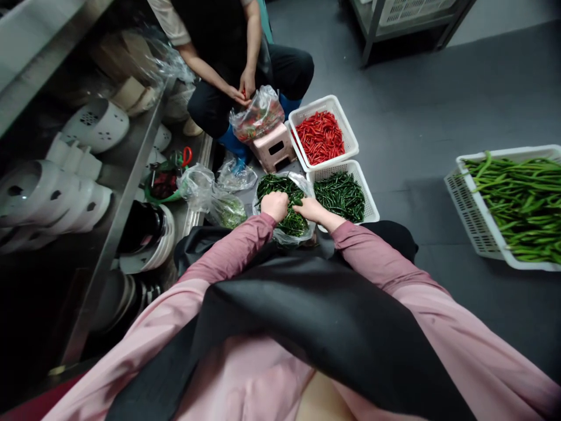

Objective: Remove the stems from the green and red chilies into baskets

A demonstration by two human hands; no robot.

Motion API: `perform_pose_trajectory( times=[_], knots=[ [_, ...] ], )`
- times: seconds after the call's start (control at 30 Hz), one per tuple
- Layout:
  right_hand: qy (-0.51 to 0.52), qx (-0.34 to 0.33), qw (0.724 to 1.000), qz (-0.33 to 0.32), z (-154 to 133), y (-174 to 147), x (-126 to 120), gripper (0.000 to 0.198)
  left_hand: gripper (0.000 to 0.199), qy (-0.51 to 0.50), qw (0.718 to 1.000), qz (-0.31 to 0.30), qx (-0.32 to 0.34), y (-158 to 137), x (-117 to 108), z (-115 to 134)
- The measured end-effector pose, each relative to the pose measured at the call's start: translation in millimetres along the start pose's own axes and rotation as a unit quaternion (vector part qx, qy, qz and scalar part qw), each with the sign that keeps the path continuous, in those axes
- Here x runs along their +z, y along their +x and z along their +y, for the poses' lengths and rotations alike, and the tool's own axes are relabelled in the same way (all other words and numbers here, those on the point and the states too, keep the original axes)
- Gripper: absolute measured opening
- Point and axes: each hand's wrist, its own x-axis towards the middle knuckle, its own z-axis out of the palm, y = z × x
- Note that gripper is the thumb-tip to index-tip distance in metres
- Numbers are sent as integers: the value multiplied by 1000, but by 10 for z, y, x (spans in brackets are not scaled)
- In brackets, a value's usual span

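My left hand (274, 206) is closed over a clear plastic bag (294, 238) filled with green chili peppers (284, 186); what lies inside its fingers is hidden. My right hand (310, 209) comes in from the other side, fingertips pinched on a green chili pepper close to the left hand. Just beyond the right hand, a white basket (371, 202) holds dark green chili peppers (339, 196). Behind it, another white basket (350, 133) contains red chili peppers (319, 137).
A co-worker sits opposite, both hands (244, 90) above a bag of red and green peppers (258, 117) on a pink stool (274, 149). At right stands a basket (477, 204) of long green peppers. A metal shelf (127, 193) with white bowls (99, 126) borders the left.
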Motion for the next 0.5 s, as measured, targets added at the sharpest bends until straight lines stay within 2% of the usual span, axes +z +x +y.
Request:
perform_pose_trajectory(
  times=[0.07,0.13,0.23,0.33,0.4,0.5],
  knots=[
    [42,54,998,0,-1,-14,-2,22,34,-9,998,-28,-54,51,42,-106],
    [108,88,990,28,8,-21,-51,20,33,-3,998,-31,-52,26,79,-236],
    [273,108,955,37,24,-21,-163,12,34,25,999,-36,18,-148,189,-326],
    [395,103,913,5,15,-31,-226,5,26,46,986,-105,121,-326,396,-220],
    [419,91,904,7,2,-46,-219,11,25,56,975,-131,170,-371,537,-110],
    [410,85,908,26,8,-68,-175,16,24,43,976,-137,165,-346,607,-29]
  ],
)
